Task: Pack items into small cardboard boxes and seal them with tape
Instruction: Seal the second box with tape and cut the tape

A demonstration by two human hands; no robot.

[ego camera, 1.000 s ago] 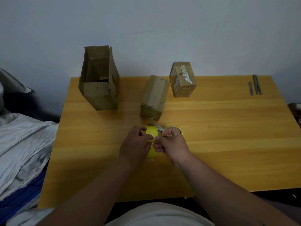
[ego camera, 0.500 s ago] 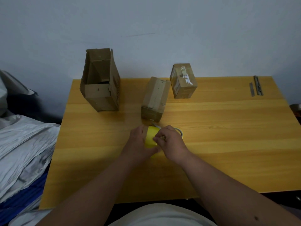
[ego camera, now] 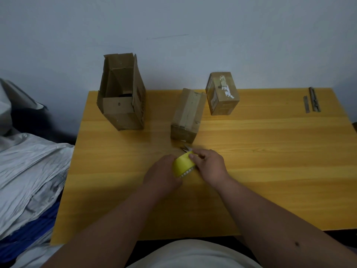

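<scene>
Both hands [ego camera: 209, 166] on tape roll [ego camera: 183, 164]

On the surface [ego camera: 270, 151] an open box [ego camera: 121, 97] stood at the back left, with a closed box [ego camera: 186, 115] lying to its right and a smaller box [ego camera: 222, 93] behind and right of that. Two metal strips [ego camera: 311, 101] lay at the far right corner. Near the middle front, both hands [ego camera: 164, 173] met around a tape roll [ego camera: 183, 164], with scissors [ego camera: 186, 147] just behind it. Crumpled fabric [ego camera: 29, 171] lay left of the surface.

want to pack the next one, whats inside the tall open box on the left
The tall open box shows bare cardboard walls and something dark low inside. Its front wall covers the bottom, so the contents cannot be made out.
</scene>
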